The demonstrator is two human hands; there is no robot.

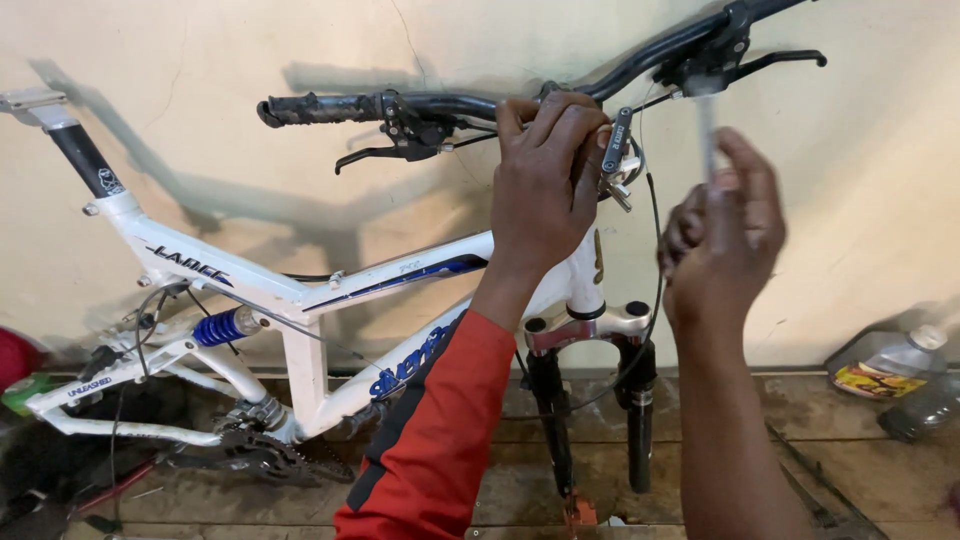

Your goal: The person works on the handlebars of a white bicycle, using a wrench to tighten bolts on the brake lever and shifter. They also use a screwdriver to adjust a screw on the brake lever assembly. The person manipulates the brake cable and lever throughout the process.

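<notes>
A white and blue bicycle frame [300, 295] leans against a pale wall, with black handlebars [440, 103] and a black front fork [550, 420]. My left hand [545, 175], in a red sleeve, grips the stem at the middle of the handlebars. My right hand [725, 235] is blurred just right of the stem. It holds a thin metal tool [708, 125] pointing up toward the right brake lever mount [705, 62]. A black cable [655, 250] loops down between my hands.
A blue rear shock [225, 326] and the chainring [255, 450] sit low on the left. A clear plastic bottle [885, 365] lies on the wooden floor at the right. A red and a green object [15, 375] lie at the left edge.
</notes>
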